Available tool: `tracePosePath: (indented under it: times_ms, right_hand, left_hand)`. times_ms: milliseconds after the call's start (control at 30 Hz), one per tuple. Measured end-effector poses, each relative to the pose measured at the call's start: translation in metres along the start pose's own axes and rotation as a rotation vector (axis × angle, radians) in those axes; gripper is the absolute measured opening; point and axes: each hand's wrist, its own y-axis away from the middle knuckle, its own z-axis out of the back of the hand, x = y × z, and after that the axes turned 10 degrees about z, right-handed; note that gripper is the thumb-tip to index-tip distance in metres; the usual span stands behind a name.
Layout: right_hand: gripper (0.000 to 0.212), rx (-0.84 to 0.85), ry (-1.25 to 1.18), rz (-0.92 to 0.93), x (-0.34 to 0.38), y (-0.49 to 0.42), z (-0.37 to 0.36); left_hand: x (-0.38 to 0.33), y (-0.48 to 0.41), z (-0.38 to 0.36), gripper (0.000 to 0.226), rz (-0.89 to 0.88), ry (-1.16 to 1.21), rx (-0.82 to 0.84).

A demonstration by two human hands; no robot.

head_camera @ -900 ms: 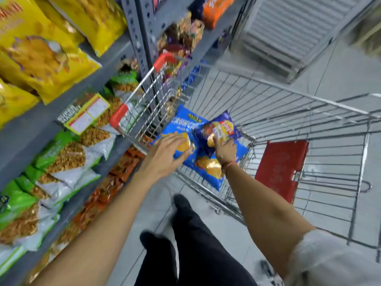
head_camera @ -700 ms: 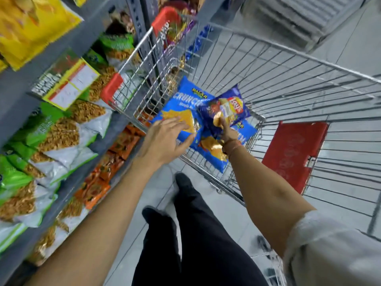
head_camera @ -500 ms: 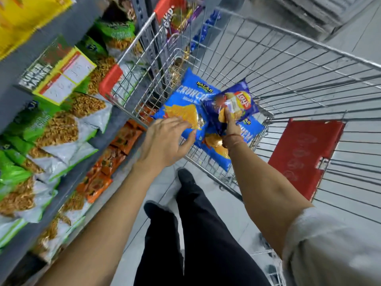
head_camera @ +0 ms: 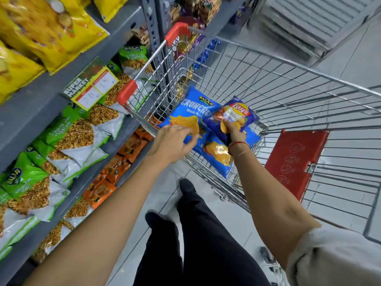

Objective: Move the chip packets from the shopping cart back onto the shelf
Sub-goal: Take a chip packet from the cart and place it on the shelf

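A wire shopping cart (head_camera: 274,60) stands beside the grey shelf (head_camera: 35,100) on the left. In its near corner lies a light blue Crunchex packet (head_camera: 191,108). A second light blue packet (head_camera: 218,157) lies partly under it. My left hand (head_camera: 173,143) rests on the Crunchex packet's near edge, fingers on top and thumb against it, pinching it. My right hand (head_camera: 235,132) grips the bottom of a dark blue Lay's packet (head_camera: 237,112) and holds it upright above the other two.
The shelf holds yellow packets (head_camera: 51,32) on top, green and white packets (head_camera: 68,137) in the middle and orange packets (head_camera: 123,155) low down. A price tag (head_camera: 90,87) hangs from the shelf edge. A red seat flap (head_camera: 294,159) sits in the cart. My legs (head_camera: 195,234) stand on the tiled floor.
My left hand has reached forward from beside the cart onto the Crunchex packet and closed its fingers on it. My right hand keeps holding the Lay's packet, lifted slightly.
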Motion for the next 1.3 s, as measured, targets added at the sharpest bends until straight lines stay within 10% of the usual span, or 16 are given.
tracePosePath:
  times_ms: [267, 400, 533, 867, 1300]
  right_hand:
    - [0.068, 0.209, 0.02, 0.245, 0.084, 0.077, -0.019]
    - [0.022, 0.319, -0.037, 0.464, 0.149, 0.138, -0.054]
    - [0.053, 0.484, -0.09, 0.684, 0.207, 0.215, -0.089]
    - [0.04, 1.058, -0.325, 0.997, 0.286, 0.455, -0.155]
    - [0.044, 1.638, -0.318, 1.022, 0.236, 0.692, -0.259]
  left_hand:
    - [0.008, 0.015, 0.066, 0.063, 0.021, 0.151, -0.171]
    - [0.015, 0.029, 0.142, 0.056, 0.056, 0.183, -0.448]
    - [0.017, 0.069, 0.237, 0.045, 0.029, 0.18, -0.774]
    - [0.063, 0.245, 0.414, 0.027, 0.095, -0.172, -1.501]
    - [0.162, 0.416, 0.429, 0.049, 0.787, -0.376, -1.532]
